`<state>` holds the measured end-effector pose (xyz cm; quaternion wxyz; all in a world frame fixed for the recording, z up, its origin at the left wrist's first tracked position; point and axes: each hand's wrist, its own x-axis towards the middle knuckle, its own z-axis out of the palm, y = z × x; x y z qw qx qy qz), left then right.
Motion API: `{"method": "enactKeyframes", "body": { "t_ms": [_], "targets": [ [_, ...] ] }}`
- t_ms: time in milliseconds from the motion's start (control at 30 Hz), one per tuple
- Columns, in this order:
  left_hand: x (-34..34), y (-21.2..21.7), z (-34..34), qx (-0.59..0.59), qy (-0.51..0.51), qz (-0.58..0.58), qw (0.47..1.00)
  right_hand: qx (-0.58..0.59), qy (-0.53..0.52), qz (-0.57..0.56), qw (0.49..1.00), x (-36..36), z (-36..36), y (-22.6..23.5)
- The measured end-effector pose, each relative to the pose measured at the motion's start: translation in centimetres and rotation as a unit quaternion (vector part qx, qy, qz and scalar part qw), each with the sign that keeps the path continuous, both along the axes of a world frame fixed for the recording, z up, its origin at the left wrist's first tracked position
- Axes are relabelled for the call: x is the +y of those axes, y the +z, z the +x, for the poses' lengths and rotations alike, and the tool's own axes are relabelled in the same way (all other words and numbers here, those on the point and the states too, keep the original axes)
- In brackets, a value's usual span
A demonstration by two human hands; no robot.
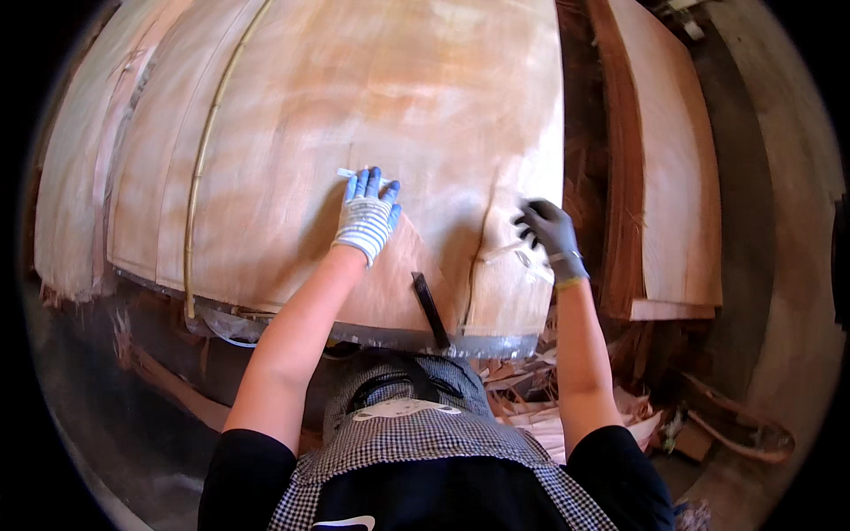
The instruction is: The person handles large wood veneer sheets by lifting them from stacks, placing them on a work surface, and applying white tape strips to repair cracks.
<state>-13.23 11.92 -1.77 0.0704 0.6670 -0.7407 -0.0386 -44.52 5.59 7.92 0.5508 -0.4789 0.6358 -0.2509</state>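
Veneer sheet (381, 115), thin and pale, lies flat across the tabletop (390, 338) with a long split running up from its near edge, so it looks light, flexible and brittle, liable to tear further along the grain if lifted by one corner; pressing it down flat and taking it by broad areas either side of the split seems the safest hold. The left hand (366, 217), in a striped blue-tipped glove, lies on the sheet left of the split, fingers (370, 184) extended and nearly flat over a short strip of white tape (347, 173), gripping nothing. The right hand (549, 227), in a dark glove, rests just right of the split, fingers curled loosely; whether they pinch anything I cannot tell. A dark narrow tool (429, 308) lies on the sheet beside the split near the edge. No containers show; more veneer is stacked (673, 177) right of the sheet.
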Motion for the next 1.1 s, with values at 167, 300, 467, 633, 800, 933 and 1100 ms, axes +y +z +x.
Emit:
{"method": "enactKeyframes", "body": {
  "t_ms": [167,300,467,633,800,933,1100],
  "targets": [
    [3.1,3.0,-4.1,0.08,-0.041,-0.074,0.993,-0.087,-0.436,-0.104,0.89,16.3,-18.1,-1.0],
    [10.3,9.5,-15.7,0.019,-0.344,0.115,0.932,-0.011,-0.668,-0.183,0.721,31.9,-29.0,-2.6],
    [16.5,4.1,-20.5,0.05,-0.394,0.089,0.913,0.1,-0.742,-0.214,0.627,37.8,-26.8,-2.1],
    [16.0,3.2,-20.9,-0.014,-0.39,0.104,0.915,0.227,-0.531,-0.212,0.788,37.7,-26.1,-2.7],
    [16.2,3.4,-20.3,0.014,-0.365,0.12,0.923,0.122,-0.33,-0.165,0.921,30.0,-20.8,-5.3],
    [16.1,4.4,-19.9,0.011,-0.35,0.137,0.926,0.0,-0.124,-0.093,0.988,21.5,-13.8,-3.6],
    [16.4,3.6,-20.8,-0.01,-0.34,0.188,0.922,0.107,0.108,0.001,0.988,9.4,-4.8,-5.3]
  ]
}}
